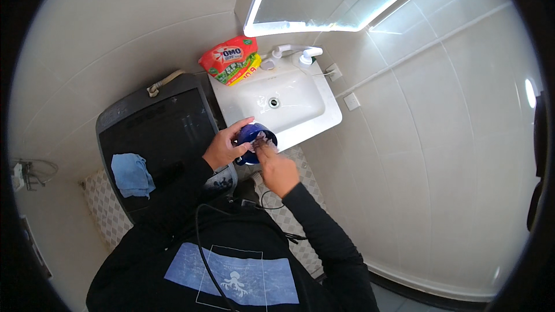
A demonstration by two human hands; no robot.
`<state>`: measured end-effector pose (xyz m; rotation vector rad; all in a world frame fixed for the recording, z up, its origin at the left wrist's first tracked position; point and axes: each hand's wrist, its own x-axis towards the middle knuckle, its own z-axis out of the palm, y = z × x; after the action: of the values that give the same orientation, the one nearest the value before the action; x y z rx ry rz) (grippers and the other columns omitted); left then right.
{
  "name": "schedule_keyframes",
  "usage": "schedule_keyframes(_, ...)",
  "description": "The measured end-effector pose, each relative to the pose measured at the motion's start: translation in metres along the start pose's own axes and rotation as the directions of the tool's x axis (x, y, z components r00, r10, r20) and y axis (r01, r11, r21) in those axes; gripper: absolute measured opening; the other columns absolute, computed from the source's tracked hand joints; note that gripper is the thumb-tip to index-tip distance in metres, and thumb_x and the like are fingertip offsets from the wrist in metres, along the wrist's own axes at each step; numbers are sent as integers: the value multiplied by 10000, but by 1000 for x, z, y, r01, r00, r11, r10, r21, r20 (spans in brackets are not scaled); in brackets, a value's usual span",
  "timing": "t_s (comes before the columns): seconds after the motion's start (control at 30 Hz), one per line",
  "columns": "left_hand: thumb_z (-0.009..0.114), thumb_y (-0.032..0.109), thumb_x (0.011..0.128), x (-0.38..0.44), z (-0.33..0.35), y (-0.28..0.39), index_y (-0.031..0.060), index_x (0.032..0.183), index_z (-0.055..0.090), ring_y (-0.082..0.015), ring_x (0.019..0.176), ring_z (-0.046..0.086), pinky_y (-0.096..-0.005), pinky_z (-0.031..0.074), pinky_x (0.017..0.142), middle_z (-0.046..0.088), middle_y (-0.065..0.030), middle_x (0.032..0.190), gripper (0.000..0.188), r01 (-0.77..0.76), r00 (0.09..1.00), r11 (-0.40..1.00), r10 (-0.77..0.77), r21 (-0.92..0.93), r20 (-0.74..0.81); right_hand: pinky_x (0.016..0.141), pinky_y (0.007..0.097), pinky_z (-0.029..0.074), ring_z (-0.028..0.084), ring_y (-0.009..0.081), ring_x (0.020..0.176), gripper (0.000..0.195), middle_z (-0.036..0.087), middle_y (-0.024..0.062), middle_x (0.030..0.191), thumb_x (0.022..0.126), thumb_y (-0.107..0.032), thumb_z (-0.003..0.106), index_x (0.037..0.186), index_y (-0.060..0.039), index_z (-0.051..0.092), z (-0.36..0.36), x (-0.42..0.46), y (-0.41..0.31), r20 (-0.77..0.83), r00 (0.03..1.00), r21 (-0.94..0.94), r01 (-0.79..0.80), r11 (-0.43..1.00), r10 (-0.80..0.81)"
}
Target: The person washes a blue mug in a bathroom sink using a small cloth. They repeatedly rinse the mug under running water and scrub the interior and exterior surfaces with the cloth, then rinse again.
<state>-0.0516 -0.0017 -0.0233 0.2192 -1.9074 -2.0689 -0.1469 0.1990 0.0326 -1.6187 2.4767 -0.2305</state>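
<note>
My left hand (222, 146) grips a dark blue cup (249, 131) from its left side, fingers over the outside and thumb near the rim. The cup is tilted, its mouth facing my right hand. Fingers of my right hand (278, 170) reach into the mouth and press a crumpled pale material (269, 142), perhaps a wipe or a mesh, against the inside. Those fingertips are blurred and partly hidden. Both hands are at the front edge of the white washbasin (299, 133), whose drain (273, 102) shows beyond the cup.
A top-loading washing machine (160, 128) stands left, with a light blue cloth (132, 175) on its lid. A red OMO detergent bag (230, 58), a white faucet (273, 58) and a pump bottle (306, 58) stand along the basin's back. A lit mirror cabinet (312, 0) hangs above.
</note>
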Motion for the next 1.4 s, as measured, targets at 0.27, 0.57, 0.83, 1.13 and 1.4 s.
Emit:
schedule_keyframes(0.27, 731, 357, 932, -7, -5, -18, 33, 1595, 476, -272, 1291, 633, -402, 491, 1129, 621, -211, 1412, 782, 22, 997, 1000, -23, -16, -70, 914, 489, 613, 679, 488, 1156, 662, 503, 312, 1546, 873, -57, 627, 1503, 50, 454, 16, 26, -26, 227, 970, 821, -236, 520, 82)
schedule_keyframes(0.57, 739, 315, 907, -7, -4, -16, 25, 1618, 442, -247, 1313, 614, -405, 471, 1166, 602, -197, 1459, 824, 16, 1000, 999, -15, 31, -22, 841, 489, 620, 713, 391, 1122, 578, 650, 227, 1397, 868, -70, 645, 1433, 24, 566, 19, 11, -4, -81, 995, 182, 72, 981, -58)
schedule_keyframes(0.83, 708, 282, 923, -11, -12, -17, 54, 1582, 512, -252, 1281, 634, -382, 496, 1125, 613, -191, 1480, 724, -24, 988, 999, 19, -33, -155, 631, 318, 570, 676, 195, 727, 690, 696, 147, 1345, 940, -82, 586, 1613, -57, 433, 9, 19, -33, 243, 970, 899, -234, 371, 22)
schedule_keyframes(1.13, 674, 383, 947, -7, -17, 2, 32, 1587, 493, -254, 1313, 618, -405, 471, 1163, 591, -190, 1494, 752, 65, 997, 996, -66, 60, 29, 852, 398, 574, 672, 308, 1083, 317, 695, 95, 1250, 888, -104, 657, 1191, -44, 729, -4, 8, 12, -246, 924, -138, 267, 954, -294)
schedule_keyframes(1.4, 616, 553, 1043, 8, -20, 4, 89, 1603, 429, -201, 1143, 680, -323, 543, 1038, 655, -151, 1306, 751, 284, 959, 923, -268, -261, 96, 757, 393, 573, 696, 294, 893, 188, 712, 47, 1012, 820, -93, 720, 1005, -90, 752, -7, 14, 6, -442, 845, -90, 292, 952, -301)
